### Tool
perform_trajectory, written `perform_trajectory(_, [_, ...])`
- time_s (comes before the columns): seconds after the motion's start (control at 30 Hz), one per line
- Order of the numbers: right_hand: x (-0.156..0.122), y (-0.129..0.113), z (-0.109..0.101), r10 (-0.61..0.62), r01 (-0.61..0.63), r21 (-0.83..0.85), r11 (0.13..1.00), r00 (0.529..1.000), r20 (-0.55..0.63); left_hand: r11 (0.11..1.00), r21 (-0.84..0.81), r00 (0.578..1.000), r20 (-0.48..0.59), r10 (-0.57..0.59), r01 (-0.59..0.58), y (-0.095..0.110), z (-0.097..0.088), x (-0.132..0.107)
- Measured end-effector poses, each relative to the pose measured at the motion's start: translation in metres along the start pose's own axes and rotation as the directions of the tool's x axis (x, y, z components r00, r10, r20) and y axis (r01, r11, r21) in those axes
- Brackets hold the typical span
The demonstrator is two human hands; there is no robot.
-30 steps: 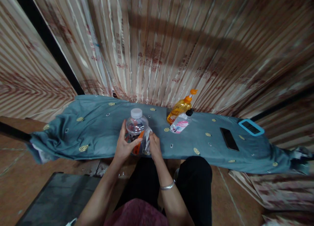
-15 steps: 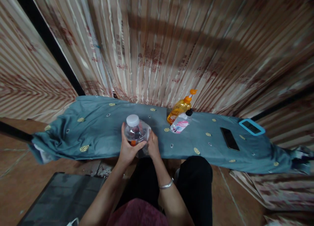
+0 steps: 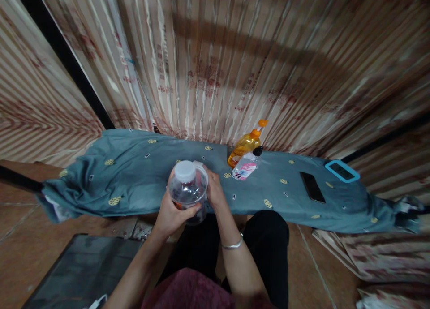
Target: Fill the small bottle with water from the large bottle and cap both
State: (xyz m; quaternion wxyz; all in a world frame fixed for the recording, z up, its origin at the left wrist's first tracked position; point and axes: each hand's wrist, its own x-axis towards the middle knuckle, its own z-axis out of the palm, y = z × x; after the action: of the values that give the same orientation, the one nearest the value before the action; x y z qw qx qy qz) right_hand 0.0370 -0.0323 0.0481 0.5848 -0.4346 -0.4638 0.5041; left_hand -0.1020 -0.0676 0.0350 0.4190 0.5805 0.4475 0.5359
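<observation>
A large clear plastic bottle point(image 3: 186, 190) with a white screw cap and a whitish handle is held upright over the front edge of the cloth-covered table. My left hand point(image 3: 173, 212) wraps round its left side, thumb across the front. On the right, my right hand point(image 3: 214, 188) is closed round the handle, its fingers partly hidden. Something orange shows low through the bottle's left side. Beyond my right hand stands a yellow pump bottle point(image 3: 242, 148) with an orange top. In front of it is a clear bottle point(image 3: 247, 165) with a black cap and pink label.
A blue-green cloth point(image 3: 134, 174) with pineapple prints covers the narrow table. Toward its right end lie a black phone point(image 3: 312, 186) and a blue-framed device point(image 3: 341, 171). Striped curtains point(image 3: 215, 67) hang behind. A dark box point(image 3: 83, 268) is on the floor at left.
Both hands have brought the clear bottle slightly nearer to me, and it has turned so the handle shows more plainly on the right. The other things on the table stay in place.
</observation>
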Motion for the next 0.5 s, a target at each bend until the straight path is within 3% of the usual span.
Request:
perform_trajectory(0.1, [-0.016,0.027,0.006,0.061,-0.061,0.029,0.998,0.998,-0.005,0.999,0.037,0.998,-0.065,-0.007,0.009,-0.006,-0.01,0.0])
perform_trajectory(0.23, [-0.026,0.039,0.011,0.08,-0.079,0.02,0.997,0.994,-0.071,0.995,0.096,0.995,-0.099,0.008,0.002,-0.02,-0.018,0.007])
perform_trajectory(0.37, [-0.013,0.028,0.008,0.014,-0.017,-0.023,1.0,0.99,-0.14,0.968,0.245,0.991,-0.106,0.086,-0.058,-0.023,-0.021,0.029])
perform_trajectory(0.5, [0.001,-0.004,0.01,-0.103,0.093,-0.081,0.992,0.985,-0.138,0.953,0.291,0.994,-0.037,0.102,-0.087,-0.024,-0.023,0.052])
